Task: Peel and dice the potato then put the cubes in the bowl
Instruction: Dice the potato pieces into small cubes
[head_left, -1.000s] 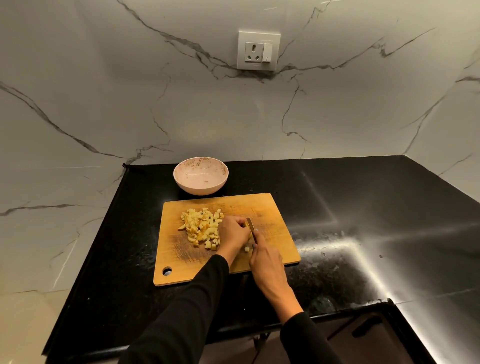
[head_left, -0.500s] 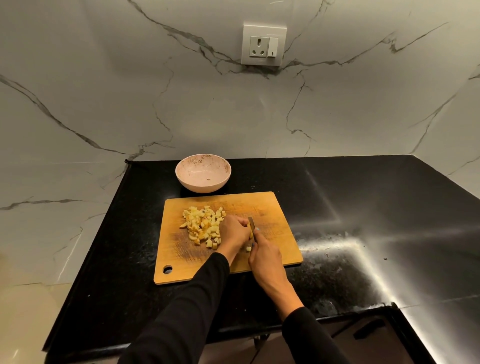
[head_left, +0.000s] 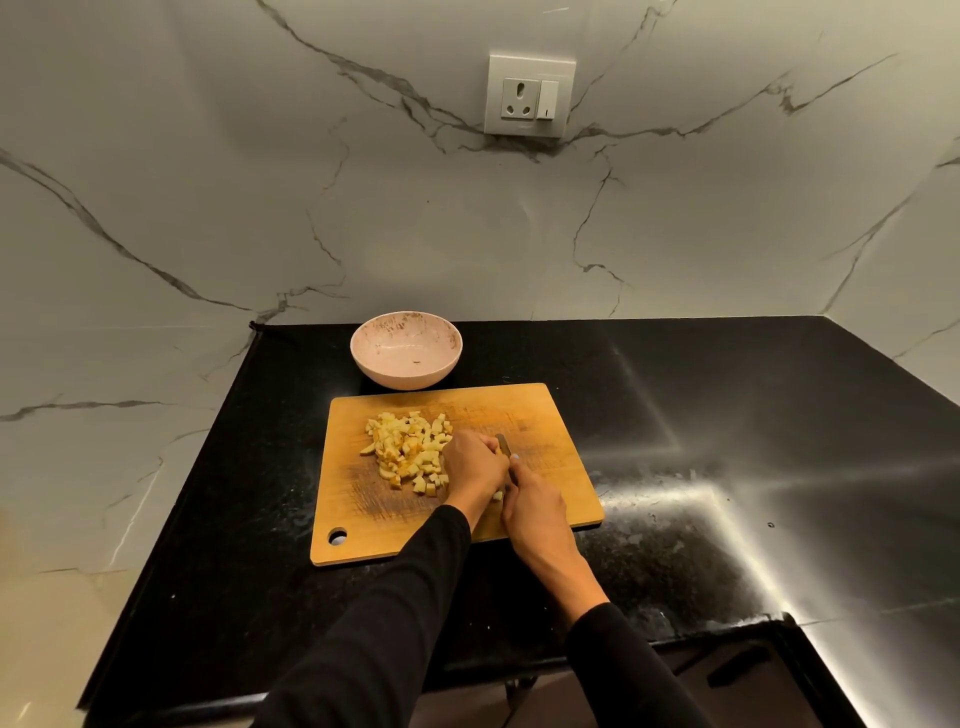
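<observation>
Fingers (head_left: 480, 446) of left hand (head_left: 472, 467) curled down over last bit of potato, hiding it; pressed close together, knuckles toward blade. Right hand (head_left: 535, 506) wrapped round knife (head_left: 503, 446), forefinger laid along spine, blade tip showing just beyond left knuckles. Heap of potato cubes (head_left: 408, 449) lay on cutting board (head_left: 545, 415), touching left hand's far side; one stray cube (head_left: 497, 496) sat between the two wrists. Bowl (head_left: 406, 349) stood just behind board, apparently holding no cubes yet. Judged late in dicing. Best done with fingertips tucked back, blade riding against knuckles, short straight cuts, remaining piece flat side down to stop rolling. Beyond that, black counter (head_left: 727, 415), marble wall, socket (head_left: 530, 96).
</observation>
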